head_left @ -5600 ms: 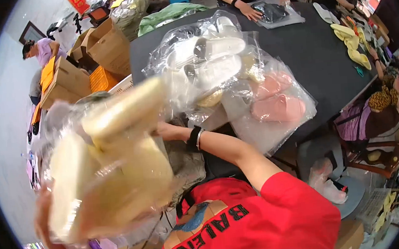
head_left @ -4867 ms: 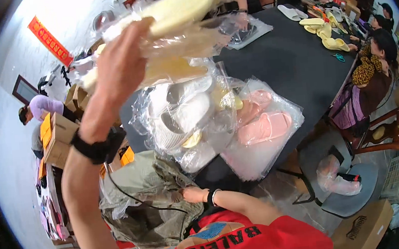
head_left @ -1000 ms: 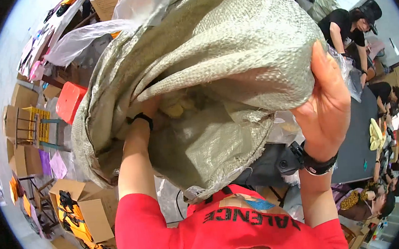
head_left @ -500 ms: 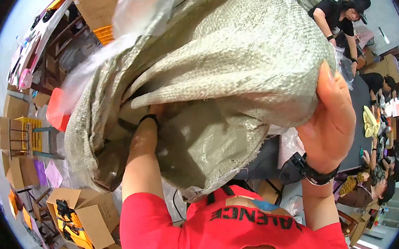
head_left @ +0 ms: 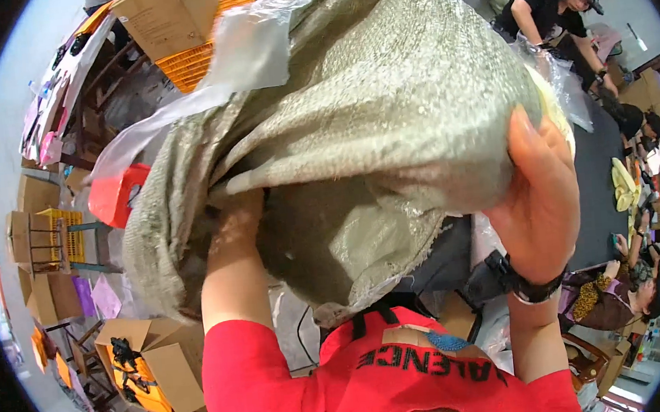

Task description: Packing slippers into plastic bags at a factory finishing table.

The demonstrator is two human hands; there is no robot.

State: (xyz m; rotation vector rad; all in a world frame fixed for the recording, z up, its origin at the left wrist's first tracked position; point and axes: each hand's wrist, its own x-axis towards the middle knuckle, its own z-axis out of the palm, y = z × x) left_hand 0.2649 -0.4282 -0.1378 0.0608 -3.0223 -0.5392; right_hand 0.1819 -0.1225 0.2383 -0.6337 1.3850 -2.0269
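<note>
A big grey-green woven sack (head_left: 385, 115) fills the middle of the view, held up in front of me. A clear plastic liner (head_left: 245, 48) sticks out of its upper left side. My right hand (head_left: 537, 196), with a black band on the wrist, presses and grips the sack's right side, fingers spread over the cloth. My left forearm (head_left: 230, 277) goes up into the sack's open folds, and the hand itself is hidden inside. My red shirt (head_left: 361, 384) is at the bottom edge.
A dark table (head_left: 602, 174) runs along the right, with yellow slippers (head_left: 622, 184) on it and a person in black (head_left: 548, 6) at its far end. Orange crate (head_left: 199, 56), red stool (head_left: 113, 195) and cardboard boxes (head_left: 155, 362) stand to the left.
The sack has come closer and higher and now covers more of the view. My left arm has gone deeper into it, hiding the wrist. My right hand keeps its hold.
</note>
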